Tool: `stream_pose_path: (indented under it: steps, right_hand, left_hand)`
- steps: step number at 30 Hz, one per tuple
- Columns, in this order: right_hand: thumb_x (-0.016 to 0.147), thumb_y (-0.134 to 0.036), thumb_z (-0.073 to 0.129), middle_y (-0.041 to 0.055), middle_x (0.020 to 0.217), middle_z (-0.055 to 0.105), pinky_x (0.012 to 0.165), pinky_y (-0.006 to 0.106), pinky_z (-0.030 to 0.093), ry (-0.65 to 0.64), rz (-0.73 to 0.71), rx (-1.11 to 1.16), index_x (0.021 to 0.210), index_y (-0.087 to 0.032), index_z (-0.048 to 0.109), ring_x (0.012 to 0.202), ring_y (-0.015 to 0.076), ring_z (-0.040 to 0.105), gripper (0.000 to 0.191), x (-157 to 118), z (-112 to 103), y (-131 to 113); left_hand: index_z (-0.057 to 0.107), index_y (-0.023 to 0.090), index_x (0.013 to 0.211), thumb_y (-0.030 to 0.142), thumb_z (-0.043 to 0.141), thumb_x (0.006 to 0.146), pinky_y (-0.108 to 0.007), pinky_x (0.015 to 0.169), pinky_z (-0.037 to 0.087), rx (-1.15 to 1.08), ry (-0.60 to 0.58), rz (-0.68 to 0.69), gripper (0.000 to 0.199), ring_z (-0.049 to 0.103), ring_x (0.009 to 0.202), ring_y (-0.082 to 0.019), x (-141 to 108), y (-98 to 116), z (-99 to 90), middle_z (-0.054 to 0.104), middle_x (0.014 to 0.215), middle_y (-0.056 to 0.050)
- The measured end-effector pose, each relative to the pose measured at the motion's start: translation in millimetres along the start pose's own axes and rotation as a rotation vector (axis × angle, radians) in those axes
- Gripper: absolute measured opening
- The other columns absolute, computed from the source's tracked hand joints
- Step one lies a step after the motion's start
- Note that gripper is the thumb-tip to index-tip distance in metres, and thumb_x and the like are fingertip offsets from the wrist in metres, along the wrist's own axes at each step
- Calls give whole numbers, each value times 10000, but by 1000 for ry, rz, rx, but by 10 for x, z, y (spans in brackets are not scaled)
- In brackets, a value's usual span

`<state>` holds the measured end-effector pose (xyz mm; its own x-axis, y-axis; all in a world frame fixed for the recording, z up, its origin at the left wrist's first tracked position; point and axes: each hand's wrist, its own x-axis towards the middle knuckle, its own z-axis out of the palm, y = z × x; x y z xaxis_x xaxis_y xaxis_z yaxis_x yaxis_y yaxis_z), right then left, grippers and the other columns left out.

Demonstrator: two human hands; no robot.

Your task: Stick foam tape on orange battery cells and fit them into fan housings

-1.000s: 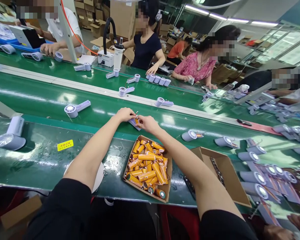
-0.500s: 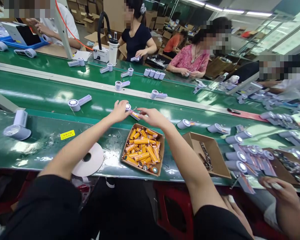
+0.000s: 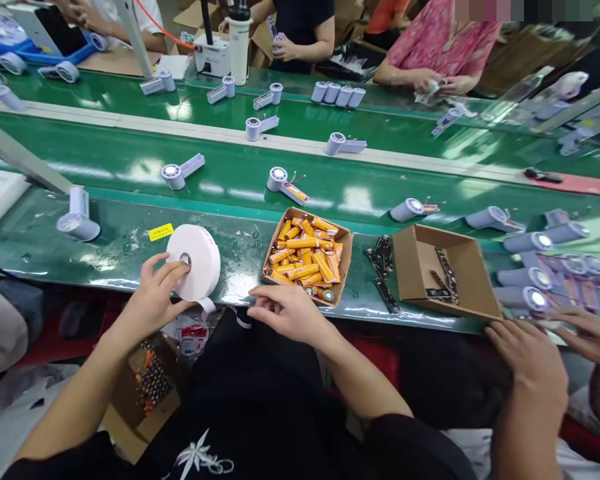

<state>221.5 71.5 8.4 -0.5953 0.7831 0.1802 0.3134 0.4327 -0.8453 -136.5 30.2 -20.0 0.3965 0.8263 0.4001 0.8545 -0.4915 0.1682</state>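
My left hand (image 3: 155, 293) grips the white tape roll (image 3: 203, 261) at its centre hole, the roll tilted up off the green bench near the front edge. A loose end of tape hangs from its bottom. Just left of the cardboard box of orange batteries (image 3: 305, 257), my right hand (image 3: 285, 310) hovers by the bench edge, thumb and fingers close together; whatever is between them is too small to make out. On the green belt behind the box lies a purple fan unit (image 3: 279, 179) with an orange battery in its handle and thin wires sticking up.
More purple fan units (image 3: 174, 176) sit along the belt. A cardboard box (image 3: 410, 267) with black circuit boards stands at right, beside a co-worker's hands (image 3: 533, 353). A yellow label (image 3: 161, 232) lies behind the roll. Other people work across the belt.
Both hands have come back from the fan unit, which now lies on the belt. My left hand has taken hold of the tape roll and raised it. Circuit boards now lie beside the right box.
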Motion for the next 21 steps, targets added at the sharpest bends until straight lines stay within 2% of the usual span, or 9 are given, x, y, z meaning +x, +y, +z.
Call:
stream_pose_path:
  steps: [2, 4, 5, 7, 9, 11, 14, 18, 21]
  right_hand:
    - [1070, -474, 648, 63, 950, 838, 799, 316, 604, 230, -12, -129, 1082, -225, 829, 800, 213, 765, 307, 270, -176, 137]
    - [1091, -422, 572, 93, 1074, 836, 918, 359, 593, 492, 67, -302, 1081, -213, 829, 978, 257, 766, 331, 651, -605, 407]
    - [1078, -397, 586, 110, 1129, 829, 951, 373, 582, 530, 157, -389, 1157, -189, 819, 1026, 272, 754, 322, 862, -862, 571]
    - [1051, -321, 612, 159, 1278, 796, 1028, 375, 539, 426, 391, -516, 1298, -124, 778, 1149, 288, 719, 357, 1262, -1331, 903]
    - [1045, -281, 616, 179, 1301, 787, 1009, 339, 525, 241, 543, -535, 1267, -80, 792, 1144, 275, 713, 347, 1571, -1622, 1178]
    - [1040, -280, 639, 161, 1180, 819, 919, 302, 530, 123, 596, -521, 1154, -73, 827, 1021, 245, 722, 302, 1754, -1709, 1372]
    - [1042, -314, 668, 97, 945, 811, 784, 268, 511, 47, 625, -512, 1057, -93, 833, 806, 184, 671, 276, 1831, -1639, 1564]
    - [1000, -315, 749, 22, 737, 700, 667, 249, 474, 6, 717, -501, 1006, -119, 796, 623, 132, 555, 201, 1838, -1574, 1733]
    - [971, -280, 783, 10, 680, 645, 664, 263, 476, 25, 771, -505, 944, -128, 772, 608, 138, 545, 156, 1886, -1639, 1763]
  left_hand:
    - [585, 234, 1426, 302, 809, 918, -592, 1187, 459, 20, 142, -14, 560, 535, 1383, -402, 78, 76, 46, 718, 1307, -148]
    - [575, 239, 1428, 325, 800, 930, -575, 1166, 454, 32, 244, -40, 553, 547, 1354, -390, 110, 10, 179, 709, 1313, -148]
    - [572, 231, 1430, 356, 807, 925, -572, 1152, 454, 32, 292, -62, 571, 548, 1338, -395, 120, -64, 276, 704, 1319, -156]
    - [568, 203, 1430, 417, 806, 922, -575, 1125, 452, 28, 377, -124, 601, 548, 1301, -406, 148, -236, 496, 693, 1325, -180]
    - [572, 179, 1429, 448, 781, 938, -582, 1117, 441, 30, 403, -169, 597, 543, 1282, -414, 182, -368, 687, 691, 1326, -198]
    - [578, 169, 1434, 449, 757, 958, -586, 1130, 423, 37, 379, -173, 581, 534, 1291, -419, 199, -422, 800, 695, 1330, -204]
    - [590, 181, 1448, 454, 767, 956, -581, 1151, 403, 37, 331, -158, 590, 523, 1305, -417, 179, -393, 838, 701, 1345, -195]
    - [603, 188, 1444, 450, 794, 937, -587, 1156, 405, 34, 344, -199, 602, 496, 1326, -424, 183, -361, 811, 697, 1344, -195]
    - [614, 178, 1433, 468, 826, 909, -593, 1137, 402, 70, 358, -213, 636, 499, 1300, -430, 240, -403, 823, 693, 1340, -208]
